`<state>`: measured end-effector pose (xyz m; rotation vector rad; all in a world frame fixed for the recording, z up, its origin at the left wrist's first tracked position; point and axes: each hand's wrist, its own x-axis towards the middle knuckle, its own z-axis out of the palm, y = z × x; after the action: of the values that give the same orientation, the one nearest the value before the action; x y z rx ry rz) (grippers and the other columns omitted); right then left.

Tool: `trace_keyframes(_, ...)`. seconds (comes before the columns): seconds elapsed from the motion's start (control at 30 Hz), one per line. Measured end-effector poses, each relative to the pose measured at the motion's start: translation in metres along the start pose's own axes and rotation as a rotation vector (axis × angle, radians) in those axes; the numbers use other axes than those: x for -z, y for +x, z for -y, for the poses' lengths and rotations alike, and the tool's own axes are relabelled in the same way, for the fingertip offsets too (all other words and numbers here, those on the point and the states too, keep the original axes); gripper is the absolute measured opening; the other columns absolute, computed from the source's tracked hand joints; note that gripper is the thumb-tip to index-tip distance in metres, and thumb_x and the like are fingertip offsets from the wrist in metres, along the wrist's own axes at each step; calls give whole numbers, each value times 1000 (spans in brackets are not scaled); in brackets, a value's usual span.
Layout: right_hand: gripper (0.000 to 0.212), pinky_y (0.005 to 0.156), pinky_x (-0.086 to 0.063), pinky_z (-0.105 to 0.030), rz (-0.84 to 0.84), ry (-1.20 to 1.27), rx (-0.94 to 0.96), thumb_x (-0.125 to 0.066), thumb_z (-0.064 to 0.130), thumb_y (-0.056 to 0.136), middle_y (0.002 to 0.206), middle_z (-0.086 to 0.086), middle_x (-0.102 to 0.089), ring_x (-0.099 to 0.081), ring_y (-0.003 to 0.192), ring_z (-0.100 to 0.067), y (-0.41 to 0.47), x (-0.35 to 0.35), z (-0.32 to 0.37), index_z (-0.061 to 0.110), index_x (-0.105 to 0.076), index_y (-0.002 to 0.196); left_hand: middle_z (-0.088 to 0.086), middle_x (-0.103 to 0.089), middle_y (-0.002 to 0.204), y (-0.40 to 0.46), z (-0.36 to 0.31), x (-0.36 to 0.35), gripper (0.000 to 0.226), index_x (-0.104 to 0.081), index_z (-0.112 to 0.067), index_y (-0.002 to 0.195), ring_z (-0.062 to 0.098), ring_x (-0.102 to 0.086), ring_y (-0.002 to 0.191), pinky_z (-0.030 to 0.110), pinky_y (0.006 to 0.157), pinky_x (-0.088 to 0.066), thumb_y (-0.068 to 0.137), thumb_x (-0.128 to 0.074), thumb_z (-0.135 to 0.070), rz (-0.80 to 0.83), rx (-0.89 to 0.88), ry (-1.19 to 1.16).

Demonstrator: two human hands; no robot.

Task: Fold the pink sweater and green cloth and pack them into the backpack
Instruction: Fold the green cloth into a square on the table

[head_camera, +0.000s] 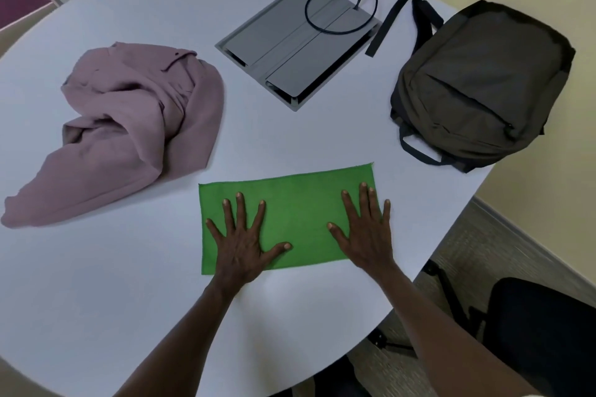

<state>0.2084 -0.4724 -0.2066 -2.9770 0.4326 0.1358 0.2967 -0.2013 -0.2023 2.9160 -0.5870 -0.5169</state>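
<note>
Green cloth (300,206) — both hands flat on it.

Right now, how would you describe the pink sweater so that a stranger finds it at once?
Start at the grey hatch set into the middle of the white table and look left. There lies the pink sweater, a crumpled heap. Unlike the green cloth, pressed flat under both hands, it is bunched and untouched.

Office: table cable hatch (296,42), chair (545,325)
</note>
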Motion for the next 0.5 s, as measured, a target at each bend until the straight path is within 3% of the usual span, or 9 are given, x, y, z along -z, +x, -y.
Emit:
trace_keyframes(0.1,74,121,-12,-56,-40,59,35,-32,60,98,164,-18,-7,-4,152,-32,8,5,32,16,-21,157,10,17,164,1,-18,3,82,-3,-32,158,35,20,149,72,111,8,91,-17,-78,-43,24,-61)
trace_keyframes(0.2,66,120,-16,-55,-5,98,161,-29,53,98,165,-15,-6,-5,152,-30,25,5,73,23,-21,156,6,7,166,9,-45,4,61,-13,-26,158,30,12,152,74,112,-5,102,-19,-50,-104,-10,-152)
trace_keyframes(0.27,63,118,-19,-58,56,61,231,-21,52,98,165,-12,-3,-5,152,-29,37,-2,87,27,-19,156,5,7,165,16,-55,2,57,-12,-27,157,27,12,152,73,112,-8,104,-21,-44,-106,-22,-187)
trace_keyframes(0.43,70,118,-5,-62,53,-1,147,-20,68,97,166,-8,4,-1,153,-27,52,-9,47,33,-14,157,4,10,166,21,-20,-4,83,-10,-33,157,32,14,151,71,110,8,89,-24,-80,-92,103,-91)
trace_keyframes(0.5,70,120,-7,-59,5,11,55,-22,66,98,166,-9,2,-1,153,-27,54,-5,18,30,-14,157,6,8,166,21,0,-1,93,-11,-32,157,33,10,152,72,110,5,83,-26,-87,-107,148,-55)
